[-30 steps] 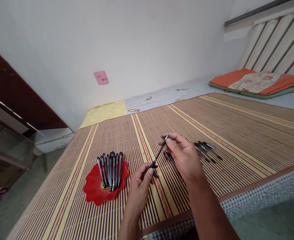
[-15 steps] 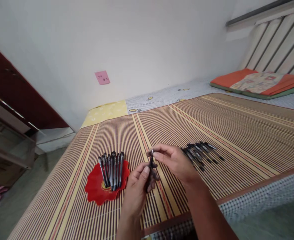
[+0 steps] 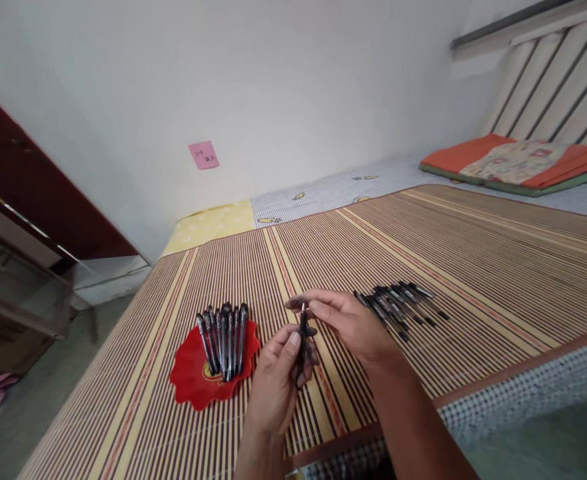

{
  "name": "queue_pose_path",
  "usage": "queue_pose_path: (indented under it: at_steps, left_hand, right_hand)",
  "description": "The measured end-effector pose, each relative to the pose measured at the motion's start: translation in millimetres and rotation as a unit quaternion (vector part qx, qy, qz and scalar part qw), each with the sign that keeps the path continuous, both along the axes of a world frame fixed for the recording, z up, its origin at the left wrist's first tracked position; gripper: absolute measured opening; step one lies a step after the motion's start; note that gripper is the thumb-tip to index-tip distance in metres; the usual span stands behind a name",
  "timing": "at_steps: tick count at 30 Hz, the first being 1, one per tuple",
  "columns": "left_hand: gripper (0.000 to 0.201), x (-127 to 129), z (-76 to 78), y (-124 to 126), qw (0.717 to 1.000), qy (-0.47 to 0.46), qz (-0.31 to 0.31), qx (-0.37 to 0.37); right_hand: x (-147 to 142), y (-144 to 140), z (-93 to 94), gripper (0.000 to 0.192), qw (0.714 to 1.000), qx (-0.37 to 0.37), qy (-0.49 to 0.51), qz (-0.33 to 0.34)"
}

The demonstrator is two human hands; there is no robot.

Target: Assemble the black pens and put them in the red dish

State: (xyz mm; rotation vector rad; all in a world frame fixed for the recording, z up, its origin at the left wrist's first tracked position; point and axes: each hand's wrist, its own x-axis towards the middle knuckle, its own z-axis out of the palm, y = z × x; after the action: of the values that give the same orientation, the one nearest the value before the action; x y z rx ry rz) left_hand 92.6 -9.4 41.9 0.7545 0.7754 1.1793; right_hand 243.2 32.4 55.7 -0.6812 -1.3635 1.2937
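The pen held upright between the left hand and right hand looks like dark glossy plastic. The pens near the mat's left edge lie on a shiny red plastic plate; the loose pens show the same gloss. The mat is woven of matt, ribbed bamboo slats. The sheet at the bed's near edge is checked cloth.
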Motion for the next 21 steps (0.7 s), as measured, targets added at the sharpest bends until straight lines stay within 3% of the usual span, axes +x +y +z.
queue_pose_path:
  at_steps: [8,12,16,21]
  left_hand:
    - [0.030,-0.7,-7.6,0.2,0.999,0.025,-0.019,0.016]
    - [0.033,2.6,-7.8,0.2,0.999,0.033,-0.017,0.020]
    - [0.036,3.8,-4.6,0.5,0.999,0.000,0.034,0.002]
    - [0.037,-0.7,-3.1,2.4,0.997,-0.020,0.080,0.001]
  right_hand:
    - [-1.9,2.7,-3.5,0.006,0.999,-0.028,0.034,-0.001]
    - [-6.2,2.8,-4.8,0.018,0.997,-0.054,0.053,0.036]
    - [-8.0,-0.8,-2.2,0.030,0.995,-0.032,0.044,0.084]
    - [-4.5,-1.0,-7.3,0.031,0.996,-0.035,0.054,0.057]
